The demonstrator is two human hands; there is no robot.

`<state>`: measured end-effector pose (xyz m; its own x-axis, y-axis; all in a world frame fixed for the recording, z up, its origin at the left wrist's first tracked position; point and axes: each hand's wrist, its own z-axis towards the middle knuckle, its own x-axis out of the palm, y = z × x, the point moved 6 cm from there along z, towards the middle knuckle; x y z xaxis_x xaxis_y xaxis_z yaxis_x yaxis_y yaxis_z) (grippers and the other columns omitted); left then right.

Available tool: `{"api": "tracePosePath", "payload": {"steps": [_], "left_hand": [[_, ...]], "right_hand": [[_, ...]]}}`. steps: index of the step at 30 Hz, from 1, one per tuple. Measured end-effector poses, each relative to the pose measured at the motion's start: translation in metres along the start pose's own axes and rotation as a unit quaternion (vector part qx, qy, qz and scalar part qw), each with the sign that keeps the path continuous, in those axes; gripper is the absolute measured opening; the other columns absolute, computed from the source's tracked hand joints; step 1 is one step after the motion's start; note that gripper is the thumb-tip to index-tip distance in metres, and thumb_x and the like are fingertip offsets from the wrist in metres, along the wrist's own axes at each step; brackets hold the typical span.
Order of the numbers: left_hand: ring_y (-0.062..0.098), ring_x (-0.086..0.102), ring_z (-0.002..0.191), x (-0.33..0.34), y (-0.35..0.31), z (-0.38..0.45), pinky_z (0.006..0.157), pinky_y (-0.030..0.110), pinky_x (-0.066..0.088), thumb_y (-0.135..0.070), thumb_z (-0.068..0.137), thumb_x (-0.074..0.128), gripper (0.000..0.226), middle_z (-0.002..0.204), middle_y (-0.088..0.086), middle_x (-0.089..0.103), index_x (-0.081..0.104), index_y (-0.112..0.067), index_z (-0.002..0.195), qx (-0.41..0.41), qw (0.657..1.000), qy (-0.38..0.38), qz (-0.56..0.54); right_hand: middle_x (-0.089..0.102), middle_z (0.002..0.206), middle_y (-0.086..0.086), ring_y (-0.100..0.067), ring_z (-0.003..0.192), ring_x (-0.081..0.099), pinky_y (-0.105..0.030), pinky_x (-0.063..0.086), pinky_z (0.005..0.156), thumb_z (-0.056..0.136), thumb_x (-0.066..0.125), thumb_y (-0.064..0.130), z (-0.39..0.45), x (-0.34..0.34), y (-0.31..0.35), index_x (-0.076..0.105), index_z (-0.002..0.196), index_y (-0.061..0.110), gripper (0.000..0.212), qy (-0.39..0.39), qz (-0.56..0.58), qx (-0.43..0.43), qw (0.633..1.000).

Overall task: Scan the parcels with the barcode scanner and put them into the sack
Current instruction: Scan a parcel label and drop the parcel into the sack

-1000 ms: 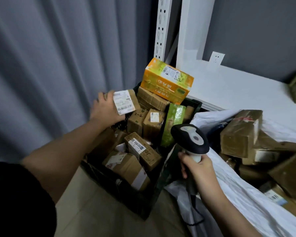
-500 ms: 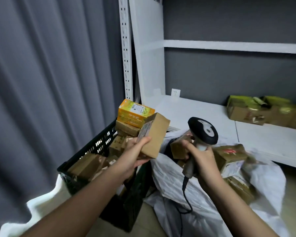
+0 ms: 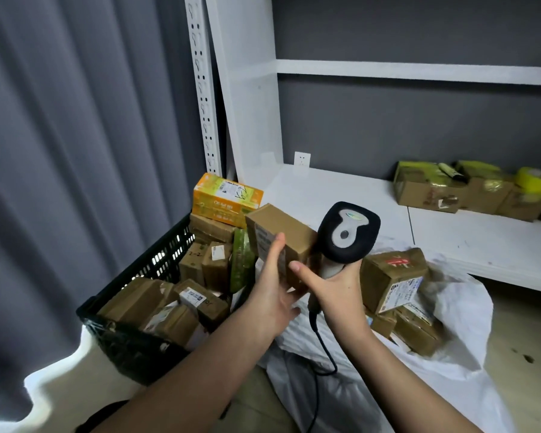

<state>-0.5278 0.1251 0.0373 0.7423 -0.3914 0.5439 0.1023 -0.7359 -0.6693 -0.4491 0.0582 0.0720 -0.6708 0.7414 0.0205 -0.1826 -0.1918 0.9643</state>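
The small cardboard parcel (image 3: 280, 242) is held up by the left hand (image 3: 274, 295), its long axis tilted from upper left to lower right, touching the barcode scanner (image 3: 345, 237), whose head points away toward the shelf (image 3: 341, 195). The right hand (image 3: 338, 292) grips the scanner's handle. A black crate (image 3: 144, 270) of parcels sits left; the white sack (image 3: 456, 320) with boxes lies right.

Left of the left hand (image 3: 270, 295), a brown box (image 3: 191, 266) in the black crate (image 3: 156, 264) bears handwritten "2-2"; other labels are too small to read.
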Motion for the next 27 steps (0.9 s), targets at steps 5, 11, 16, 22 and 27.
{"api": "tracePosePath", "payload": {"steps": [5,11,16,22,27], "left_hand": [[0.021,0.058,0.112,0.004,0.002,-0.007,0.114,0.056,0.013,-0.071,0.069,0.058,0.08,0.131,0.003,0.058,0.051,-0.026,0.134,0.009,0.998,0.023,0.055],[0.017,0.061,0.103,-0.041,-0.046,-0.007,0.093,0.039,0.043,-0.061,0.08,0.06,0.06,0.116,-0.004,0.064,0.047,-0.03,0.13,0.119,0.974,-0.038,0.188],[0.02,0.071,0.096,-0.055,-0.054,-0.013,0.087,0.031,0.054,-0.032,0.088,0.065,0.045,0.115,0.001,0.07,0.053,-0.021,0.129,0.1,0.936,0.03,0.337],[0.022,0.072,0.089,-0.084,-0.063,-0.006,0.071,0.025,0.06,-0.016,0.084,0.071,0.042,0.107,0.011,0.072,0.055,-0.009,0.123,0.134,0.974,-0.061,0.171],[0.022,0.07,0.091,-0.089,-0.063,0.008,0.072,0.024,0.059,-0.006,0.086,0.067,0.033,0.11,0.013,0.07,0.059,-0.007,0.117,0.14,0.986,-0.061,0.061]], "right_hand": [[0.055,0.132,0.005,-0.005,0.123,0.053,-0.021,0.044,0.101,0.068,0.089,0.019,0.008,-0.007,0.001,0.036,0.14,0.014,0.09,-0.051,-0.021,-0.012,0.998],[0.074,0.087,0.007,-0.001,0.071,0.068,-0.023,0.055,0.063,0.077,0.081,0.014,0.025,-0.028,-0.002,0.054,0.12,0.01,0.052,-0.003,0.056,0.083,0.995],[0.058,0.064,-0.003,-0.01,0.048,0.049,-0.029,0.047,0.055,0.084,0.074,0.018,0.023,-0.038,-0.009,0.061,0.106,0.01,0.027,0.037,0.072,0.144,0.986],[0.049,0.063,-0.006,-0.015,0.044,0.039,-0.026,0.033,0.045,0.088,0.069,0.017,0.022,-0.044,-0.006,0.054,0.101,0.008,0.021,0.02,0.099,0.124,0.987],[0.038,0.048,-0.004,-0.015,0.038,0.03,-0.022,0.028,0.041,0.088,0.064,0.009,-0.001,-0.017,-0.004,0.048,0.072,0.008,0.022,0.124,0.125,0.143,0.974]]}}
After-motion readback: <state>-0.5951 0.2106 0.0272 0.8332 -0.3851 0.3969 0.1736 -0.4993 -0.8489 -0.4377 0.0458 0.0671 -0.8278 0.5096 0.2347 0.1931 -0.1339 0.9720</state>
